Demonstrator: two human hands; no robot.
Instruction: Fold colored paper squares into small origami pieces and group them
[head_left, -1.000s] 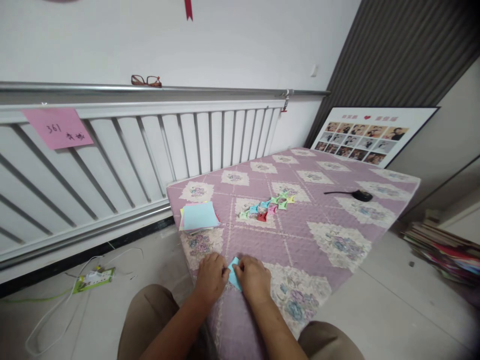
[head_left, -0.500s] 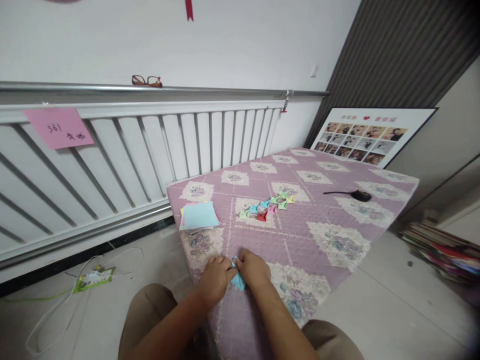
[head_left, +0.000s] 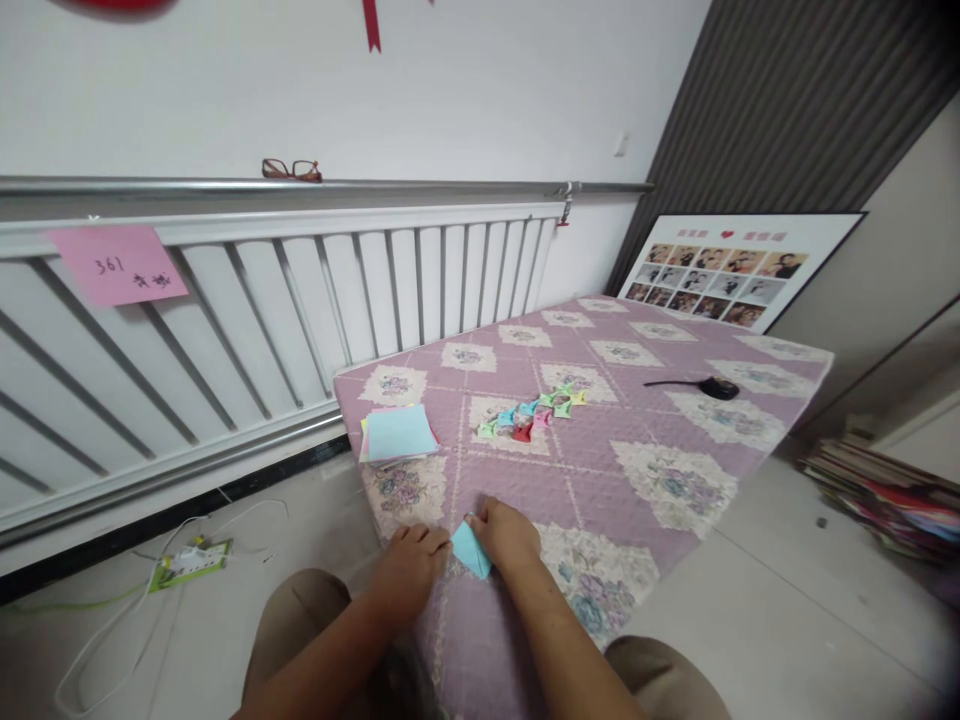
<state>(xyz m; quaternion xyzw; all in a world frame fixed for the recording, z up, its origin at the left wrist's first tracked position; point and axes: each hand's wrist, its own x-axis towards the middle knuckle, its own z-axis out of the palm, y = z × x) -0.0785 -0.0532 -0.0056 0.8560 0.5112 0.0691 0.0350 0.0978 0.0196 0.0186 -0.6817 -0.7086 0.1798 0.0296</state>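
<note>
A small light-blue folded paper [head_left: 470, 552] lies at the near end of the table, showing a diamond-like shape with a crease. My right hand [head_left: 511, 540] is closed on its right edge, thumb and fingers pinching it. At its left corner are the curled fingertips of my left hand [head_left: 412, 572], which hold that corner against the cloth; the thumb is mostly hidden. Beyond the hands stand several small folded paper figures [head_left: 523, 432] in green, blue, pink, red and yellow. Left of them sits a stack of square coloured paper [head_left: 401, 434] with a light-blue sheet on top.
A purple flowered cloth [head_left: 517, 480] covers the table. A black long-handled object [head_left: 718, 388] lies toward its right side. The white radiator [head_left: 435, 280] runs along the left edge. On the floor are a power strip [head_left: 191, 565] with cables and piled books [head_left: 885, 500].
My left hand has shifted left, from the paper's middle to its left corner. More of the blue paper now shows, spread wider. My right hand has stayed nearly in place.
</note>
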